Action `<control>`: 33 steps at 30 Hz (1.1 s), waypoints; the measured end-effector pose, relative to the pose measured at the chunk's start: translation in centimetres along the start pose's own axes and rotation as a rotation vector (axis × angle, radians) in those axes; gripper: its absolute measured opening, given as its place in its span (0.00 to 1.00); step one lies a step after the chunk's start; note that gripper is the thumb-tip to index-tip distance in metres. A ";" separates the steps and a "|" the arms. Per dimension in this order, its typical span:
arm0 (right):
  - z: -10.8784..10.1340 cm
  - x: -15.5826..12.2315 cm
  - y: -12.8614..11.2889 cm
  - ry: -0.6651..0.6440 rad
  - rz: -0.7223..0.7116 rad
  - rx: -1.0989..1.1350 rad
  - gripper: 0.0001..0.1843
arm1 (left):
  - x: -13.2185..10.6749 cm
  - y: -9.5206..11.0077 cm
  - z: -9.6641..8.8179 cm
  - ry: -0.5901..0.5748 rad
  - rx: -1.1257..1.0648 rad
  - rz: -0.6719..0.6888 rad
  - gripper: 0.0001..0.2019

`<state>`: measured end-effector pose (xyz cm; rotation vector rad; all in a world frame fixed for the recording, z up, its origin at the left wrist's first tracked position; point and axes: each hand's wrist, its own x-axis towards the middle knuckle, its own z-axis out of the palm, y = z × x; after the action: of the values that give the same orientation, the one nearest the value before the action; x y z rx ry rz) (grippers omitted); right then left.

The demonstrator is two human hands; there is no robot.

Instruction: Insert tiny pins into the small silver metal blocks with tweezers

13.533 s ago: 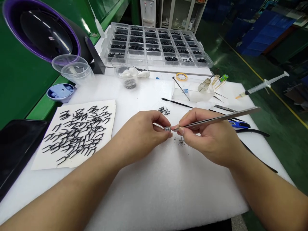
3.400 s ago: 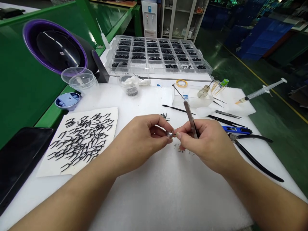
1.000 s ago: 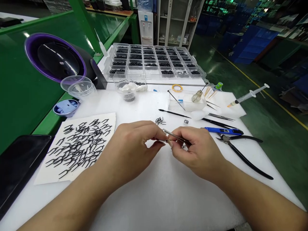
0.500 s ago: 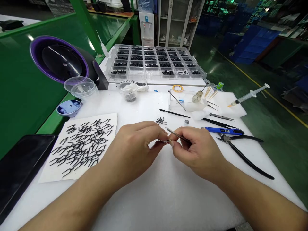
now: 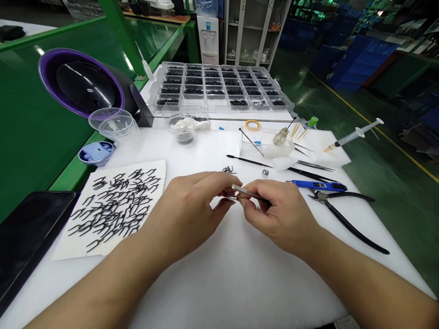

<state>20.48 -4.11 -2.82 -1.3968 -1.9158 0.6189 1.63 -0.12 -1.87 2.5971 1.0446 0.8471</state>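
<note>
My left hand [image 5: 192, 219] is closed in a pinch over the table's middle, its thumb and forefinger on a small dark part [image 5: 232, 198] too tiny to make out. Close against it, my right hand [image 5: 277, 214] is curled around a slim grey metal tool [image 5: 248, 193], whose blunt end points left. The right thumb and fingertip also meet at the small part. Just beyond the hands lies a little pile of black forked pieces [image 5: 229, 170]. Many similar black forked pieces [image 5: 120, 201] are spread on a white sheet [image 5: 77, 244] to the left.
Cutting pliers [image 5: 322, 197], a blue pen-like tool [image 5: 318, 185], tweezers [image 5: 313, 165] and a syringe [image 5: 356, 133] lie on the right. A compartment box [image 5: 216, 107] of black parts stands at the back. A purple-rimmed fan [image 5: 85, 87] and a black tray-like slab [image 5: 30, 237] are at left.
The metal tool's blunt end has dipped and shifted slightly left. More of the small part shows between the fingertips; both hands stay together.
</note>
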 end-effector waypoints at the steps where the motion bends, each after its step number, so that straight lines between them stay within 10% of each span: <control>1: 0.0 0.0 0.0 0.003 -0.008 -0.004 0.07 | 0.0 0.0 0.0 -0.004 -0.002 0.010 0.09; 33: 0.0 -0.1 -0.3 0.011 -0.013 0.023 0.07 | -0.2 0.1 -0.1 -0.009 0.059 0.110 0.10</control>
<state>20.34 -4.29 -2.62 -1.3691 -1.9021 0.6241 1.55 -0.33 -1.79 2.7261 0.9460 0.8410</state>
